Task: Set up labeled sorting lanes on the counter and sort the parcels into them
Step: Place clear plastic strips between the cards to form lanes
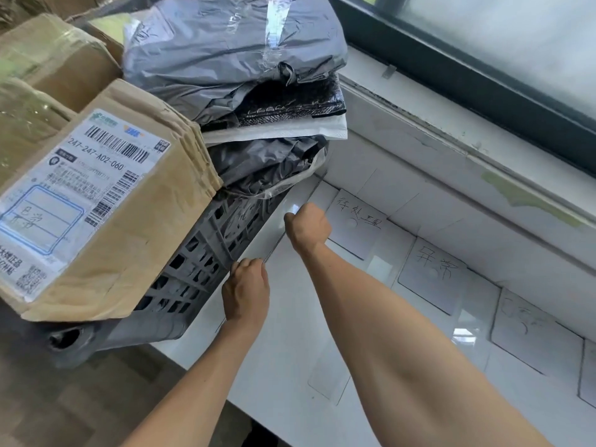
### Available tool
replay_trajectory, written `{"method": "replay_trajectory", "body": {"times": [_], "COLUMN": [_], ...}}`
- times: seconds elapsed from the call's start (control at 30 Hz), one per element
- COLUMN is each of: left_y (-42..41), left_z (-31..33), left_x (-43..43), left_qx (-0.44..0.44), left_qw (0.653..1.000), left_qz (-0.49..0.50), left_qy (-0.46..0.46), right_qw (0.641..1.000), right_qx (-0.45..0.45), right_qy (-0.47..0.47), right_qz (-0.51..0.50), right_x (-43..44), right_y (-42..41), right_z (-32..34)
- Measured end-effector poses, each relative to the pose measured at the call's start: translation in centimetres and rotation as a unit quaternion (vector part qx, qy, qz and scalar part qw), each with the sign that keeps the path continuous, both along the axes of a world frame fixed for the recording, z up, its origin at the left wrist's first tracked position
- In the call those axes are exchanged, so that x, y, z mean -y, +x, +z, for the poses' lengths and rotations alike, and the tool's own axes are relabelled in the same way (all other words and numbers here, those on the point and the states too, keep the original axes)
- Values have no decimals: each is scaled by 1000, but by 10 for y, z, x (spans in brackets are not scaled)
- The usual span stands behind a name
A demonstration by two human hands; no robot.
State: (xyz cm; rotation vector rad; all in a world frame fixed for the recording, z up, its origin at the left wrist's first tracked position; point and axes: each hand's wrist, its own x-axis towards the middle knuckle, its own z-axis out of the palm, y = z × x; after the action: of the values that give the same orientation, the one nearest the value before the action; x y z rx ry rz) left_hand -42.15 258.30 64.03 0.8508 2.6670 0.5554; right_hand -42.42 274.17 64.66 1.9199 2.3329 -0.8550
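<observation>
A thin clear divider sheet [300,204] stands on edge on the white counter [290,350], right beside a grey plastic crate [200,262]. My left hand [246,288] grips its near end. My right hand [308,225] pinches its top edge farther back. The crate holds a brown cardboard parcel [96,201] with a shipping label, and a stack of grey poly bags [225,53], a black textured pack [290,104] and a white padded envelope [274,132]. White handwritten label cards [354,224] [432,272] [532,327] lie in a row along the counter's back.
A white tiled ledge [451,175] and a dark window frame [483,82] rise behind the counter. More cardboard boxes [54,56] stand at the far left behind the crate. A wooden floor [80,398] shows below the crate.
</observation>
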Motion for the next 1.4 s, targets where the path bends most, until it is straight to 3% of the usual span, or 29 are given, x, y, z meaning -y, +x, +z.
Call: {"method": "replay_trajectory", "body": {"times": [0.3, 0.57, 1.03, 1.4], "left_y": [27, 102, 310, 481], "left_z": [34, 73, 98, 79], "left_x": [0, 1, -12, -31], "left_qx": [-32, -40, -32, 81], "left_qw": [998, 995, 987, 971], "left_qz": [-25, -41, -115, -206], "left_qy": [41, 77, 107, 92], "right_qw": [997, 978, 963, 941], "right_qx": [-68, -158, -151, -118], "right_qy": [19, 65, 95, 87], "right_qz": [-43, -121, -201, -304], "right_x": [-3, -14, -36, -45], "right_y": [19, 81, 329, 526], "right_z": [31, 71, 98, 69]}}
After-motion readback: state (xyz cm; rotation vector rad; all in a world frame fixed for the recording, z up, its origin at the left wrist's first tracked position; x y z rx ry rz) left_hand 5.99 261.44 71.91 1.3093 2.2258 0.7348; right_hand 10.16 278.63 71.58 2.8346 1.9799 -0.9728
